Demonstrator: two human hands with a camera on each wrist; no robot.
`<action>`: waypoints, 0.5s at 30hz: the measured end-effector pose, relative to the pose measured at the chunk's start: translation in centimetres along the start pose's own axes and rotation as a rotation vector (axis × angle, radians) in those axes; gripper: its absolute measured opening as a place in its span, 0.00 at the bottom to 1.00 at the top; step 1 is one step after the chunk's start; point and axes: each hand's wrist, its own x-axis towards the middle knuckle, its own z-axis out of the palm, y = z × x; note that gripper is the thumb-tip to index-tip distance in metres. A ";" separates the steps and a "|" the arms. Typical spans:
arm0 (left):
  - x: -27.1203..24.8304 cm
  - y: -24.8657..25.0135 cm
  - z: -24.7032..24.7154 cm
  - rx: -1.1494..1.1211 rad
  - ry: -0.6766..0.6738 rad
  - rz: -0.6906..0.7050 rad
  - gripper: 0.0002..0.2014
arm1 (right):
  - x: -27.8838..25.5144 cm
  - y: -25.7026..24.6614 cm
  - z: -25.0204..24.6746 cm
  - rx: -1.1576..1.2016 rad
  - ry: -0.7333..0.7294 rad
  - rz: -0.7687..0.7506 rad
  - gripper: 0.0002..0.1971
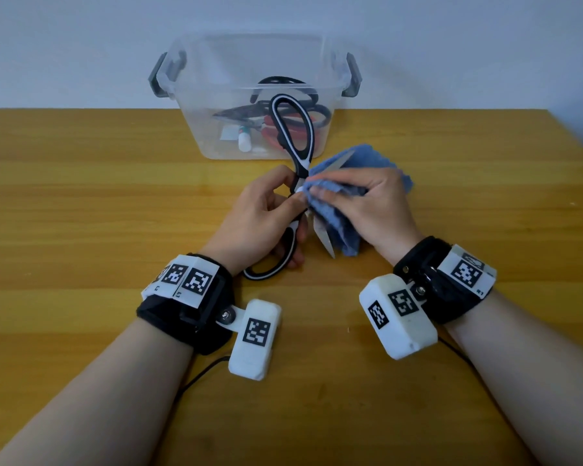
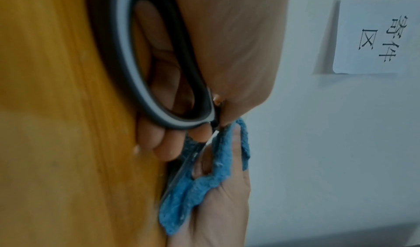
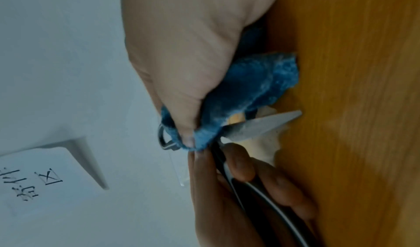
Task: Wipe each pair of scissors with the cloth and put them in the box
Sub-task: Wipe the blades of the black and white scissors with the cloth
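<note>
the head camera is looking forward and down from above the wooden table (image 1: pixel 81 196), taking in both forearms and the clear box (image 1: pixel 212 142) at the table's far edge. each wrist camera is sitting very close, rolled sideways, so the table (image 2: pixel 45 125) is running vertically. all three views are sharing the blue cloth (image 1: pixel 330 223) and black-and-white scissors (image 1: pixel 293 136) above the table.

Both forearms are bare. Each wrist wears a black strap (image 1: pixel 182 317) carrying a white plate (image 1: pixel 186 279) with black square markers. A white camera box (image 1: pixel 254 338), also marked, hangs from each strap on a screwed tab (image 1: pixel 229 316). A thin black cable (image 1: pixel 199 375) trails from each.
</note>
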 end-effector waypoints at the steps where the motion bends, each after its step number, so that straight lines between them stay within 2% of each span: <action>1: 0.0 0.0 0.0 0.001 -0.008 0.003 0.05 | 0.1 0.0 0.0 -0.016 0.033 0.003 0.08; 6: -0.3 0.1 0.0 0.021 -0.016 0.005 0.06 | 0.9 1.1 -0.9 0.174 0.450 0.094 0.08; 8: -0.3 0.2 0.1 0.015 0.003 -0.002 0.06 | 1.1 1.2 -1.2 0.231 0.542 0.099 0.08; 10: -0.2 0.1 0.1 0.004 0.021 -0.013 0.05 | 1.1 0.9 -1.1 0.265 0.543 0.077 0.08; 13: 0.0 0.0 0.0 -0.004 0.044 -0.028 0.06 | 0.9 0.5 -0.6 0.228 0.430 0.027 0.10; 15: 0.1 -0.1 0.1 -0.013 0.057 -0.030 0.05 | 1.0 0.5 -0.6 0.231 0.444 0.034 0.10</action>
